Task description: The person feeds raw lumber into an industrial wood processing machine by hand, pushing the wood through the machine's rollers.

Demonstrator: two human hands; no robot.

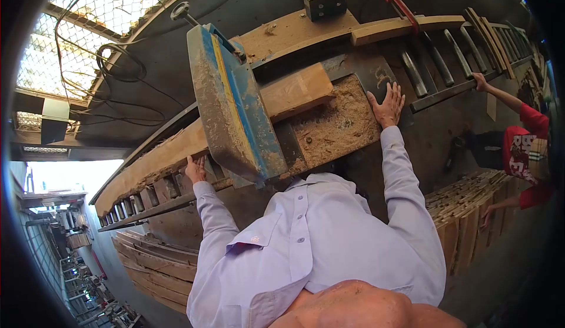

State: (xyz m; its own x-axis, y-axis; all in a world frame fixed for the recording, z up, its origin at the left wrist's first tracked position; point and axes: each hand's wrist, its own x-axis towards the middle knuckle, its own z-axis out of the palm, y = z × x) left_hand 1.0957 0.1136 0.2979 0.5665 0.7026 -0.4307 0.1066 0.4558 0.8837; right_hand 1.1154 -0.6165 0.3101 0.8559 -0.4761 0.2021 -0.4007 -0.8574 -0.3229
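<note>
Right hand [387, 105] spread wide, palm down on the dark metal table [368, 69], holding nothing, just beside the sawdust patch [344, 119], 2 o'clock from frame centre. Left hand [196, 170] at 9 o'clock, fingers parted and slightly bent, at the lower edge of the timber [159, 145]; can't tell if it grips or just touches. Timber runs from 9 o'clock to 12, bark-rough along its upper edge at left; middle hidden by the blue machine head [229, 104] at 10–11 o'clock; cut end pokes out past it, near the sawdust. Rollers [415, 74] at 2 o'clock, red clamp [401, 9] at 1. Co-worker in red top [522, 151] at 3 o'clock, one hand on the roller frame [444, 94]. Wood stack [471, 201] at 4 o'clock, boards [156, 263] at 7–8.
</note>
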